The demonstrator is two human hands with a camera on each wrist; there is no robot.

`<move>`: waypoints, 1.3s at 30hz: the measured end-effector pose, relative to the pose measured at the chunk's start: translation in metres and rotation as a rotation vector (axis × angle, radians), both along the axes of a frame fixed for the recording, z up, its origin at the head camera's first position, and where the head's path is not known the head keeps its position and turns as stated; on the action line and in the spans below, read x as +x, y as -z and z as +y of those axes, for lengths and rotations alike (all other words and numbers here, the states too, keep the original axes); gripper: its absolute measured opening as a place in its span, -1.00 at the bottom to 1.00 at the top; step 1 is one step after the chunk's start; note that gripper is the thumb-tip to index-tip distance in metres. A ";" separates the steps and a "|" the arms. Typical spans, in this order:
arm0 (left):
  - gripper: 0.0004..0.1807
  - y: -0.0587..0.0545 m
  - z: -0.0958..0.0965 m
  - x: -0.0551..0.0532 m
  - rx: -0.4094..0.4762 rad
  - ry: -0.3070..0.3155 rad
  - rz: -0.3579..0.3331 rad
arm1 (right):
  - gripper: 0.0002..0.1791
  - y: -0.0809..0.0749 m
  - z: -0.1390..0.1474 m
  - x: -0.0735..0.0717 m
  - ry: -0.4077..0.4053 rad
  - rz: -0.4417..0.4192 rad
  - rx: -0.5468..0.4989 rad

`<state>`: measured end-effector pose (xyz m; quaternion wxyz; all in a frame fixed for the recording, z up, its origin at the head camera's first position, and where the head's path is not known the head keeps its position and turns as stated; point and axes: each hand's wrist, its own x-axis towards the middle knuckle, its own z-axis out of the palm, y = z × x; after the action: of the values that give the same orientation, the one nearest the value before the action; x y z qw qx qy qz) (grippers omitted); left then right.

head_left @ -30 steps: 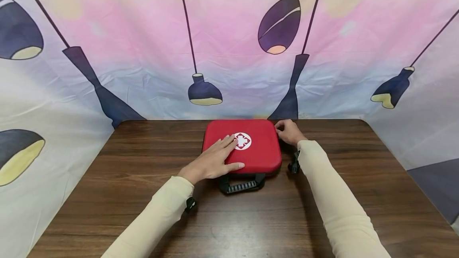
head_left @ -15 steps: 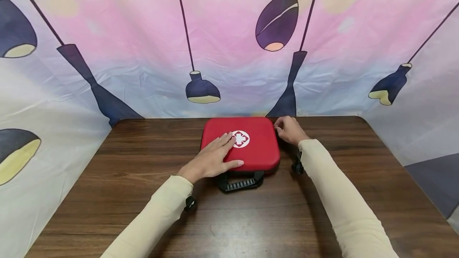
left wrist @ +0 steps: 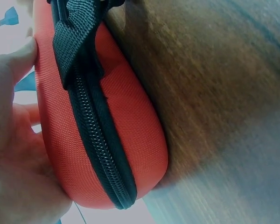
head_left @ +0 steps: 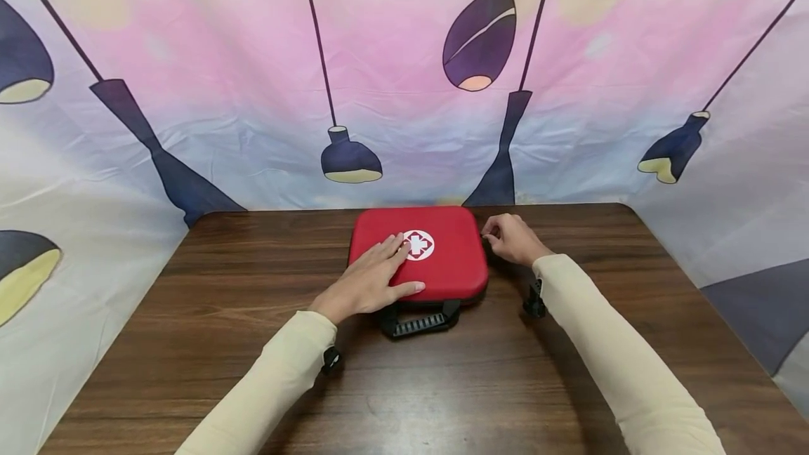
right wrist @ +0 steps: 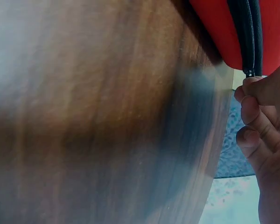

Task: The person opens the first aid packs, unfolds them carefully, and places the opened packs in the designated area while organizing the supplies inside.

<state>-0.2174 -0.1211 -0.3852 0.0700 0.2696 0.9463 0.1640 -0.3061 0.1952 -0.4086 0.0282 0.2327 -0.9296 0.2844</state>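
A red first-aid case (head_left: 451,265) with a white cross emblem (head_left: 418,245) lies flat near the table's far edge. Its black ribbed handle (head_left: 420,325) points toward me. My left hand (head_left: 366,279) rests on the lid with straight fingers, thumb apart near the front edge. In the left wrist view, a black zipper (left wrist: 95,133) runs around the case's side below a webbing strap (left wrist: 81,35). At the case's right side, my right hand (head_left: 513,239) pinches the zipper pull between thumb and forefinger. Those fingertips hide most of the pull, just under the slider (right wrist: 249,73).
The brown wooden table (head_left: 240,286) extends around the case on both sides and in front. Behind it hangs a pastel curtain (head_left: 265,55) printed with dark lamps. A small black device (head_left: 534,299) sits at my right wrist, another (head_left: 331,359) at the left.
My right hand has moved slightly toward me along the case's right side, still pinching the pull. The left hand stays on the lid. The whole head view has shifted a little.
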 end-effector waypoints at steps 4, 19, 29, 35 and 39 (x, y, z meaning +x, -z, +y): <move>-0.01 -0.001 0.000 -0.001 0.003 0.001 0.000 | -0.91 0.001 0.004 0.007 -0.036 0.022 0.005; -0.01 -0.002 0.002 -0.002 0.016 0.003 -0.005 | -0.94 0.002 0.015 0.046 -0.116 0.020 -0.004; -0.01 -0.001 0.002 -0.001 0.010 0.003 -0.004 | -0.92 0.003 0.019 0.079 -0.153 -0.001 -0.056; -0.02 -0.001 0.000 0.000 0.012 -0.006 -0.008 | -0.91 0.006 0.014 0.096 -0.155 -0.009 -0.094; -0.01 -0.001 0.000 0.000 0.019 -0.001 -0.014 | -0.90 0.009 0.007 0.107 -0.151 -0.033 -0.122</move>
<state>-0.2175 -0.1208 -0.3845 0.0738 0.2687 0.9443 0.1750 -0.1988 0.2019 -0.4171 0.0054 0.2955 -0.8907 0.3455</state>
